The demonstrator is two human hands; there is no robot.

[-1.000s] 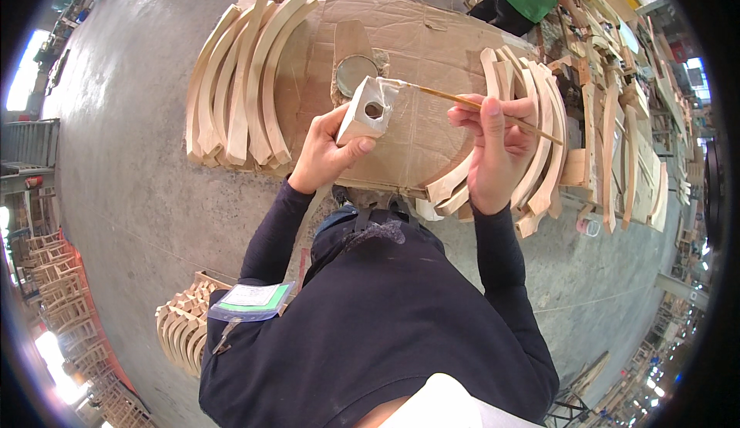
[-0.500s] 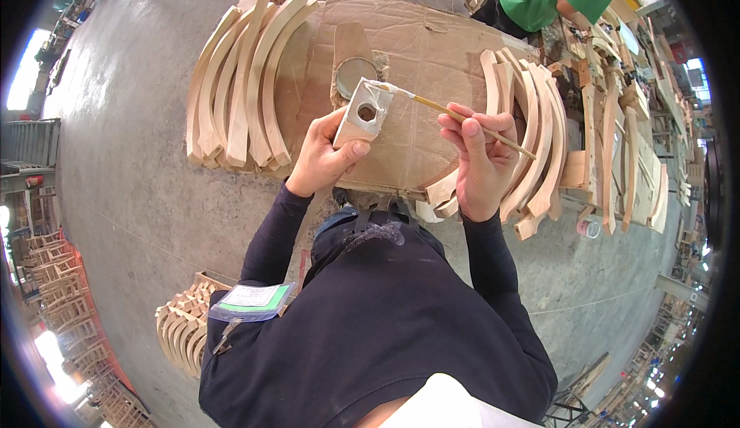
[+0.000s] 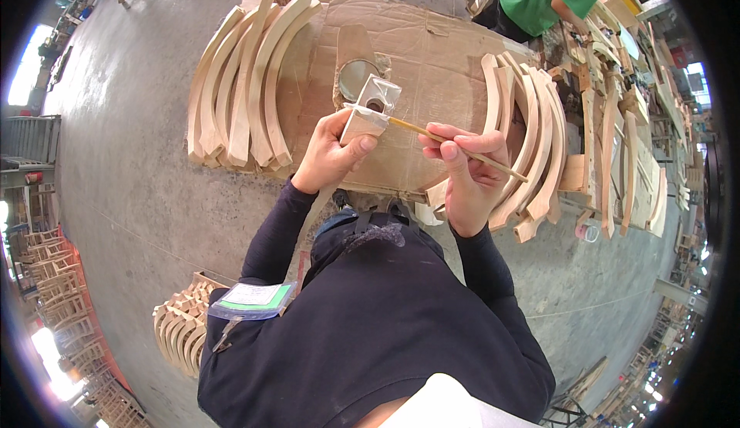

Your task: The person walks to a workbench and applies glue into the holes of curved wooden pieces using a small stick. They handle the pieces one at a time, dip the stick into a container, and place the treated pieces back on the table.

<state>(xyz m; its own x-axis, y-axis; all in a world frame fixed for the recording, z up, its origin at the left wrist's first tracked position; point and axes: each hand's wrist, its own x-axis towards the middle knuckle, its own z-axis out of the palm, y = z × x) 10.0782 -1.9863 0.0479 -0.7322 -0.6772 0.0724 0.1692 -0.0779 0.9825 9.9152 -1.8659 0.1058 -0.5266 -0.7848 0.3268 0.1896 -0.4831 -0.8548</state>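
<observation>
Glue work is midway: my left hand point(image 3: 333, 154) clamps the drilled wooden block point(image 3: 368, 114) above the desk's point(image 3: 432, 50) near edge; right-hand fingers point(image 3: 455, 139) pinch the brush point(image 3: 455, 145) at its hole.

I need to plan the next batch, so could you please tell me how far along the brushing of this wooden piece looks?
Done: hard to tell; no coated pieces can be told apart. In hand: the left hand holds a small wooden block with a hole, and the right hand holds a thin brush with its tip at that block. Left: stacks of curved wooden parts on the left and more curved parts on the right lie on the cardboard.
</observation>
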